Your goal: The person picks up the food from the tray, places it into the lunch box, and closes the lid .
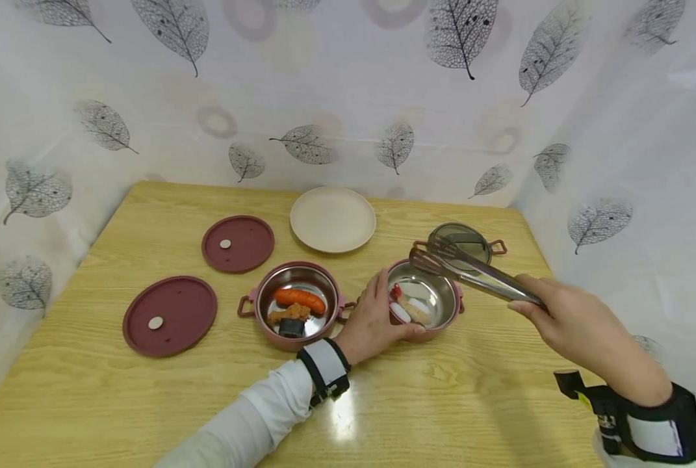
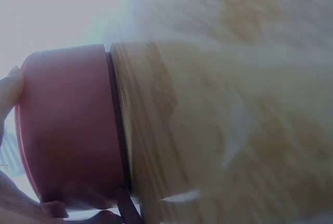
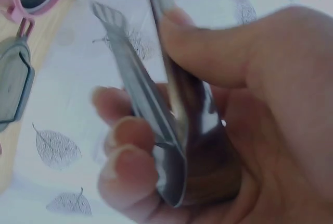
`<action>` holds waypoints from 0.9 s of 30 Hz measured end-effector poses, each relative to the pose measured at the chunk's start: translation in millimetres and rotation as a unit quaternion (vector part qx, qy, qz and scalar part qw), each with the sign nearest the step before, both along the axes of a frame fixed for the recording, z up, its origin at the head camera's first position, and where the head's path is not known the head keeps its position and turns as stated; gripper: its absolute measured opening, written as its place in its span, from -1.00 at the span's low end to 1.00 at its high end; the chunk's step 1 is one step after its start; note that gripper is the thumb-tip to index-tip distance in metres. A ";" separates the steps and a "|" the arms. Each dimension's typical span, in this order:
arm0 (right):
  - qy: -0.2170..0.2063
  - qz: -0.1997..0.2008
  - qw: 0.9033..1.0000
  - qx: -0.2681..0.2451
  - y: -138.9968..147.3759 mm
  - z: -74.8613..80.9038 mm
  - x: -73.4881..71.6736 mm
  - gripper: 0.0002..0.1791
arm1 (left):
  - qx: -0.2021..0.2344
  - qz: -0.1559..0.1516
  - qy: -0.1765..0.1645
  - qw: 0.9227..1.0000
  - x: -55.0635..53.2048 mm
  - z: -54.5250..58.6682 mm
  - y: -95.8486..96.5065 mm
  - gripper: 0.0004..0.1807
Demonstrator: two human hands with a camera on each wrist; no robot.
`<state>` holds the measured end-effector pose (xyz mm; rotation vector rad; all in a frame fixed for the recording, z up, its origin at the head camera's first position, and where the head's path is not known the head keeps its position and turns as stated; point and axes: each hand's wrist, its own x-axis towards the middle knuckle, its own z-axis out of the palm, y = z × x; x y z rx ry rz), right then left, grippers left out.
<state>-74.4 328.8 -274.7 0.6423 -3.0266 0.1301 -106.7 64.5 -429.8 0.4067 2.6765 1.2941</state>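
My left hand (image 1: 373, 322) holds the left side of the right-hand pink pot (image 1: 441, 286), fingers along its wall and thumb at the front rim. In the left wrist view the pot's pink outer wall (image 2: 73, 130) shows large, with fingertips at its edges. Inside that pot lie white oval pieces (image 1: 400, 312), a tan piece (image 1: 413, 312) and a small red piece (image 1: 396, 292). My right hand (image 1: 584, 328) grips metal tongs (image 1: 488, 279), their tips parted above the pot's back rim. The right wrist view shows no food between the tong arms (image 3: 130, 67).
Left of my left hand, a second pink pot (image 1: 297, 267) holds an orange sausage (image 1: 299, 299), a fried piece (image 1: 289, 314) and a black-wrapped roll (image 1: 292, 327). Two maroon lids (image 1: 186, 312) lie further left. A beige plate (image 1: 333, 220) and a grey two-handled round vessel (image 1: 470, 242) sit behind.
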 end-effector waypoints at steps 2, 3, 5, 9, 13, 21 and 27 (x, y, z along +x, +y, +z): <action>0.025 0.012 0.999 -0.016 -4.7 -1.6 -3.6 -0.59 | -0.003 0.004 0.003 1.000 2.1 2.0 -2.4 0.32; 0.034 0.019 0.999 -0.022 -7.7 -2.7 -5.8 -0.56 | -0.006 0.004 0.006 1.000 3.7 3.6 -3.8 0.32; 0.039 0.032 0.998 -0.034 -14.8 -5.1 -12.4 -0.57 | -0.013 0.001 0.019 1.000 7.8 8.6 -6.4 0.30; 0.026 0.048 0.998 -0.036 -31.0 -9.4 -29.4 -0.54 | -0.021 -0.022 0.049 0.998 20.1 25.1 -14.1 0.25; -0.009 0.058 0.998 -0.026 -48.7 -12.3 -49.6 -0.52 | -0.020 -0.059 0.063 0.996 33.7 45.4 -30.6 0.18; -0.059 0.123 0.991 -0.006 -83.7 -32.1 -102.8 -0.53 | -0.015 -0.065 0.139 0.988 44.1 73.7 -99.7 -0.02; -0.131 0.139 0.982 -0.004 -104.3 -43.6 -135.6 -0.75 | -0.025 0.026 0.189 0.981 43.2 80.5 -164.1 -0.06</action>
